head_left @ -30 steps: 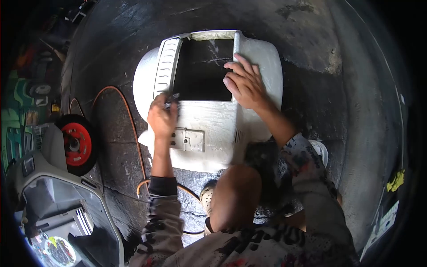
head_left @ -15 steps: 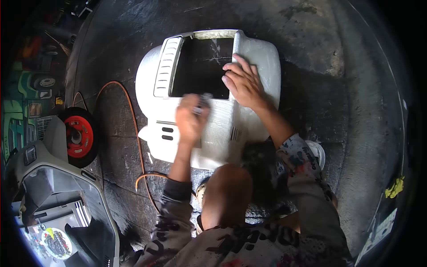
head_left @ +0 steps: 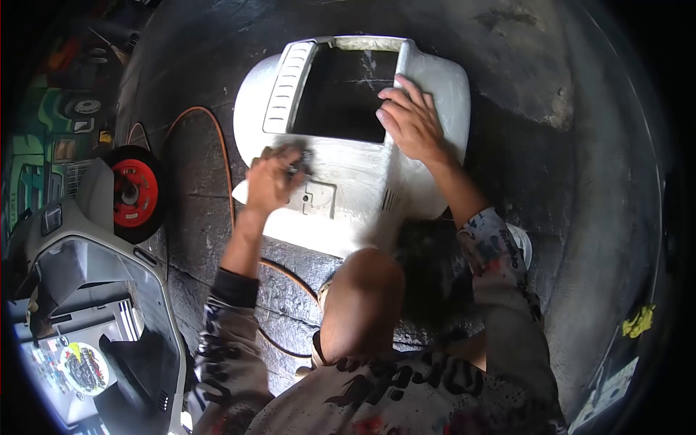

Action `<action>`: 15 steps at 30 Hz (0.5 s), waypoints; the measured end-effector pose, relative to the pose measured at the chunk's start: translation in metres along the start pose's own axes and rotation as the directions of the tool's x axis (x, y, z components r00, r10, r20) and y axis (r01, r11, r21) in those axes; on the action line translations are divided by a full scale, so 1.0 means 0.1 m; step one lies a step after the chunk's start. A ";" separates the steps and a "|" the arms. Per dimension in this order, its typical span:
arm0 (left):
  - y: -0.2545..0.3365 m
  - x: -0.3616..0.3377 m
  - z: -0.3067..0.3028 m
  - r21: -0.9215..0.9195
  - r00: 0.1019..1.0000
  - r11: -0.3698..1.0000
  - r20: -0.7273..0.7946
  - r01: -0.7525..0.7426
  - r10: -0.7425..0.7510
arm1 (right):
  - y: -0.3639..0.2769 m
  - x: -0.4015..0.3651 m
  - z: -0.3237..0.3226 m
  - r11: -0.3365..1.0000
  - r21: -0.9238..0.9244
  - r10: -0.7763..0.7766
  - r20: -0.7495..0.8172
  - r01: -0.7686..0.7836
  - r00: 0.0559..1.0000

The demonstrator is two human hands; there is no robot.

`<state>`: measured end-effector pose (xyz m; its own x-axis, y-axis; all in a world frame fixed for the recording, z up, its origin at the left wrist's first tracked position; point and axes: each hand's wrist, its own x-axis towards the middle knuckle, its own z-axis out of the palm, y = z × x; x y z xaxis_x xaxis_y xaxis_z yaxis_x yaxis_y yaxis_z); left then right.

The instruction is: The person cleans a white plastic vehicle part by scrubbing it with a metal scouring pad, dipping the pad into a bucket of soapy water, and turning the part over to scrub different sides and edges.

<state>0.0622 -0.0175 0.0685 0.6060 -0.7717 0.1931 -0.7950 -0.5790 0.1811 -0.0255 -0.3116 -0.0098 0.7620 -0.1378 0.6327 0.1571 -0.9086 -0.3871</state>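
A large white moulded body shell [head_left: 348,163] lies on the dark floor, with a rectangular opening and a slatted strip along one side. My left hand [head_left: 270,180] is closed around a small dark grey thing [head_left: 299,159], smeared by motion, on the shell's left side below the opening. Its kind does not show. Beside that hand is a square outlined patch with a round hole. My right hand [head_left: 416,125] rests on the right rim of the opening, fingers stretched out, holding nothing.
An orange hose [head_left: 223,148] curves over the floor on the left. Further left are a red-rimmed wheel [head_left: 134,192] and a grey body shell [head_left: 109,246]. My knee [head_left: 362,297] is close to the near edge. A yellow cloth [head_left: 638,322] lies far right.
My left hand has moved left across the shell with the grey thing, uncovering the square patch with its hole. My right hand stays on the rim. The whole view has shifted slightly.
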 end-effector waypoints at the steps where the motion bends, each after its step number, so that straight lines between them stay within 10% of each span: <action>1: -0.40 -0.03 -0.09 -0.080 0.997 0.994 0.048 0.071 -0.067 | 0.01 0.00 0.01 1.000 -0.001 0.001 -0.016 -0.001 1.000; 4: -0.58 -0.01 -0.26 -0.024 0.992 0.999 0.113 -0.047 0.049 | -0.04 -0.03 -0.02 0.999 -0.010 0.032 -0.013 -0.033 0.999; 6: -0.22 0.01 0.09 -0.319 0.968 0.922 0.041 -0.221 0.246 | -0.05 -0.02 0.00 0.998 -0.034 0.056 -0.012 -0.056 0.998; 15: -0.40 0.20 -0.14 -0.230 0.923 0.941 0.240 -0.248 0.302 | 0.00 0.00 -0.02 0.999 -0.043 0.000 -0.050 -0.002 0.999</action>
<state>0.1062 -0.0058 0.0785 0.3123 -0.9500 0.0015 -0.8919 -0.2927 0.3447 -0.0262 -0.3119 -0.0082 0.7298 -0.1575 0.6653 0.1281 -0.9243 -0.3594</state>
